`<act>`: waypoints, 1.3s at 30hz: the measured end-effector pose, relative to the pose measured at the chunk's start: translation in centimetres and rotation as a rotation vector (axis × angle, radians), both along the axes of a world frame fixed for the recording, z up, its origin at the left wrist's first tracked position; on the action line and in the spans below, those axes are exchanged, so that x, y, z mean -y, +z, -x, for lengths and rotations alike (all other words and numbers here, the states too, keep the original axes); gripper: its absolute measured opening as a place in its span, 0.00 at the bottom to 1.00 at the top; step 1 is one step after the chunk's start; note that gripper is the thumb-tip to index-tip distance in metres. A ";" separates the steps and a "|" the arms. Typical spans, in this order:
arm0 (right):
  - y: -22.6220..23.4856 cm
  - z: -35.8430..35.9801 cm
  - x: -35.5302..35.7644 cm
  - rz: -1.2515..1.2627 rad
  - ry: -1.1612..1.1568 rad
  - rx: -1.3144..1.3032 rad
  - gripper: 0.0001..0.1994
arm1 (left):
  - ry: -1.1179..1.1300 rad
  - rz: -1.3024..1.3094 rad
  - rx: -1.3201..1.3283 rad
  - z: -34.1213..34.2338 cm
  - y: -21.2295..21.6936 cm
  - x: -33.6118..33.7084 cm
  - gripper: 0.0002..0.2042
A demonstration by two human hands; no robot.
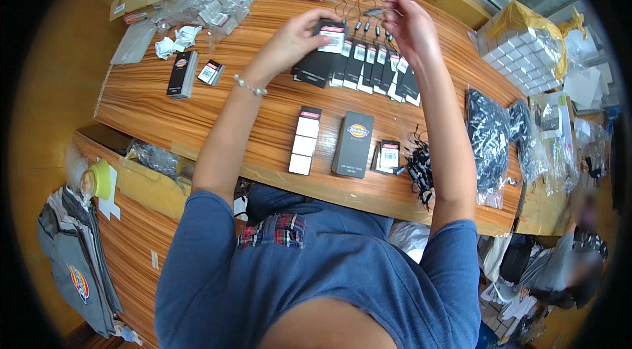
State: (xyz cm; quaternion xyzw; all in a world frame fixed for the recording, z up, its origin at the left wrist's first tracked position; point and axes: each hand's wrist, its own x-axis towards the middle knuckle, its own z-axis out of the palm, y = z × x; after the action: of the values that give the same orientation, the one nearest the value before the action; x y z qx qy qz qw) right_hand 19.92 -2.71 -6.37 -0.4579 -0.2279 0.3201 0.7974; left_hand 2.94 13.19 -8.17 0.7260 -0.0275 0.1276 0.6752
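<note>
The right hand (409,20) covers whatever its fingers pinch; only thin black strings show. The left hand (299,33) hides part of a black tag (331,36). At far right, a blurred person (579,263) is cut off.

Left hand (299,33) on a black tag (331,36), right hand (411,20) perhaps pinching a thin string (375,12), over the wooden table (197,112).

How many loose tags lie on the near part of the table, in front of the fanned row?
3: a long black-and-white tag on the left, a grey tag in the middle, a small black tag on the right beside the pile of strings. None looks hidden.
</note>
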 end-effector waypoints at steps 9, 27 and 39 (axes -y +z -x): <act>-4.1 -4.5 -13.0 0.489 0.146 0.037 0.19 | 0.188 -0.087 -0.357 -0.6 -6.1 -7.6 0.15; -7.5 -9.1 -17.0 0.722 0.158 -0.009 0.14 | 0.503 -0.515 -0.332 0.1 -7.5 -7.2 0.22; -5.0 -8.6 -13.7 0.558 0.000 0.110 0.14 | 0.533 -0.593 -0.315 0.0 -7.5 -6.9 0.21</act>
State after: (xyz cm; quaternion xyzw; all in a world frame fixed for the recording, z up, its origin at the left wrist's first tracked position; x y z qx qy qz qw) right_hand 28.51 10.96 -11.39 -0.6765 -0.1737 0.3451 0.6270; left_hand 2.92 20.08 -15.70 0.8811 0.2292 0.1716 0.3764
